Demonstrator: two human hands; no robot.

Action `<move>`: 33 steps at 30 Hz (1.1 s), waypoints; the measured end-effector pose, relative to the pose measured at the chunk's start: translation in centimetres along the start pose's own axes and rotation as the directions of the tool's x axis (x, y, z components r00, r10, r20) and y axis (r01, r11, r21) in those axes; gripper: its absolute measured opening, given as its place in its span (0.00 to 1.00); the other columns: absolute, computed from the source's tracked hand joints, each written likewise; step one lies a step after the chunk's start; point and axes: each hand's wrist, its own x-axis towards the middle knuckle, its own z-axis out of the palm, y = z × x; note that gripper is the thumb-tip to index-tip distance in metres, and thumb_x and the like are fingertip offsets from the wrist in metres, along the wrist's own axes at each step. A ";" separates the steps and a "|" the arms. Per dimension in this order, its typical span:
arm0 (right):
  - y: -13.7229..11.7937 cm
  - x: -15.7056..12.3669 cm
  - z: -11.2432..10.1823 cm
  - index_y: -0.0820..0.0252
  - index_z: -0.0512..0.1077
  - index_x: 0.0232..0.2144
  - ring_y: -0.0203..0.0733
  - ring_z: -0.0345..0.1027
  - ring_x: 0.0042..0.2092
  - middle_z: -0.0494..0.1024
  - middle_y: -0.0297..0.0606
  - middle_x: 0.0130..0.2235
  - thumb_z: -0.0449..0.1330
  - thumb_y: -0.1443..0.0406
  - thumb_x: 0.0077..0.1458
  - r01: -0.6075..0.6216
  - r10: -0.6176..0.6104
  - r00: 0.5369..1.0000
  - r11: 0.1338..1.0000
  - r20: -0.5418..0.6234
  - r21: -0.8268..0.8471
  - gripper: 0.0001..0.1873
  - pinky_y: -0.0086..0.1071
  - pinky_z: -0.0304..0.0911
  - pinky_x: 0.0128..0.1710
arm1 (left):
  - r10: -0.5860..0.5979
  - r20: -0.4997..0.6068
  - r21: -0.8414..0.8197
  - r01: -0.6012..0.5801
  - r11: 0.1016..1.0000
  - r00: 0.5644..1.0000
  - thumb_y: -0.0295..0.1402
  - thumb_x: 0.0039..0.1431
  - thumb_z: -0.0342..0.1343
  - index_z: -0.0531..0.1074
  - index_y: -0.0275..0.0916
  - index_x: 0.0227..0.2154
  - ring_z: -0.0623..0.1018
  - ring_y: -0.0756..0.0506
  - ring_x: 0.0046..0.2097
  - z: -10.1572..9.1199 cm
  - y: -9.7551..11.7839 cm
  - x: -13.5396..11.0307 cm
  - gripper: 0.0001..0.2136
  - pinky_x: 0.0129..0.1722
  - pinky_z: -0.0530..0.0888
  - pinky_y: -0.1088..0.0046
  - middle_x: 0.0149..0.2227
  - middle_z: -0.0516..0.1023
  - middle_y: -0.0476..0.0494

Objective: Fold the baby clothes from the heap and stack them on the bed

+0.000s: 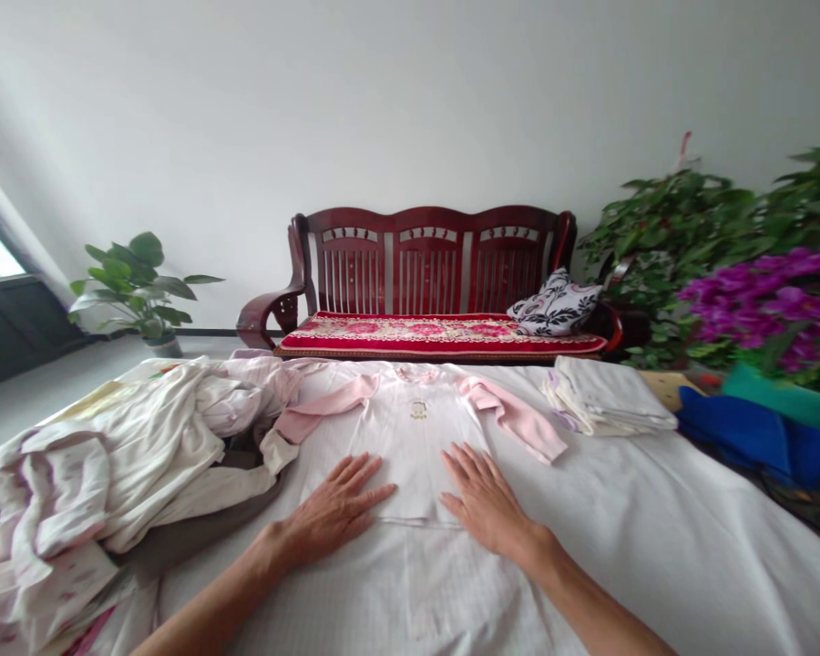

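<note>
A small white shirt [416,460] with pink sleeves lies spread front side up on a white cloth [629,538], its collar pointing away from me. A small printed motif shows on its chest. Both sleeves reach out sideways, the right one a little wrinkled. My left hand [338,501] rests flat at the shirt's lower left edge, fingers spread. At the lower right edge, my right hand [485,499] lies flat too, its fingers apart. Neither hand grips the fabric.
A loose heap of clothes [157,456] covers the left side, touching the shirt's left cuff. Folded clothes [608,396] are stacked at the back right. Beyond stand a red wooden bench [427,264], a potted plant [143,282] and purple flowers [779,305]. Blue fabric [752,437] lies far right.
</note>
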 end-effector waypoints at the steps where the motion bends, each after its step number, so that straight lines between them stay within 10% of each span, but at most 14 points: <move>1: -0.9 0.0 0.0 0.60 0.56 0.68 0.53 0.44 0.71 0.54 0.45 0.71 0.50 0.54 0.65 0.005 -0.006 1.000 1.000 0.002 0.016 0.34 0.52 0.45 0.69 | 0.002 -0.009 -0.002 -0.002 1.000 1.000 0.41 0.71 0.46 0.52 0.62 0.68 0.54 0.35 0.71 0.0 0.0 0.0 0.25 0.68 0.55 0.46 0.73 0.49 0.49; 6: -3.7 -0.7 0.9 0.55 0.54 0.69 0.53 0.42 0.72 0.51 0.42 0.72 0.48 0.51 0.67 0.140 -0.138 0.989 0.989 -0.046 0.052 0.33 0.53 0.42 0.70 | 0.023 -0.014 -0.006 -0.023 1.000 1.000 0.41 0.71 0.46 0.53 0.63 0.67 0.54 0.36 0.71 0.0 -0.1 -0.3 0.24 0.68 0.56 0.47 0.73 0.49 0.50; 14: 0.0 -2.7 0.3 0.52 0.55 0.69 0.50 0.47 0.71 0.54 0.39 0.71 0.49 0.54 0.68 0.266 -0.263 0.963 0.961 -0.058 0.070 0.30 0.50 0.46 0.69 | 0.058 0.020 -0.070 -0.057 0.996 0.998 0.50 0.68 0.46 0.51 0.57 0.69 0.54 0.36 0.71 -1.1 0.6 -2.5 0.28 0.68 0.55 0.48 0.72 0.50 0.48; 19: 0.3 -0.2 -1.3 0.54 0.73 0.57 0.45 0.63 0.63 0.73 0.39 0.60 0.45 0.58 0.69 0.169 -0.153 0.984 0.961 -0.086 0.217 0.23 0.43 0.58 0.64 | -0.167 -0.068 -0.286 0.141 0.948 0.984 0.42 0.70 0.44 0.70 0.52 0.59 0.71 0.42 0.62 -1.2 -0.3 -2.7 0.19 0.64 0.67 0.64 0.62 0.72 0.48; 26: 0.4 6.2 0.1 0.61 0.74 0.54 0.51 0.65 0.62 0.74 0.48 0.58 0.49 0.62 0.66 0.050 -0.018 0.976 0.989 -0.216 0.142 0.20 0.46 0.60 0.63 | -0.637 -0.466 -0.019 0.713 0.701 0.614 0.32 0.63 0.48 0.72 0.42 0.56 0.75 0.36 0.54 -3.1 -6.5 -1.9 0.20 0.54 0.72 0.56 0.56 0.76 0.39; 33: 1.0 7.2 3.3 0.60 0.70 0.58 0.54 0.60 0.65 0.69 0.48 0.63 0.55 0.64 0.63 0.029 0.005 0.961 0.993 -0.276 0.119 0.22 0.51 0.58 0.64 | -0.827 -0.243 0.147 0.862 0.484 0.506 0.35 0.66 0.45 0.66 0.40 0.61 0.78 0.39 0.49 -5.2 -10.3 -1.5 0.22 0.42 0.72 0.67 0.54 0.76 0.36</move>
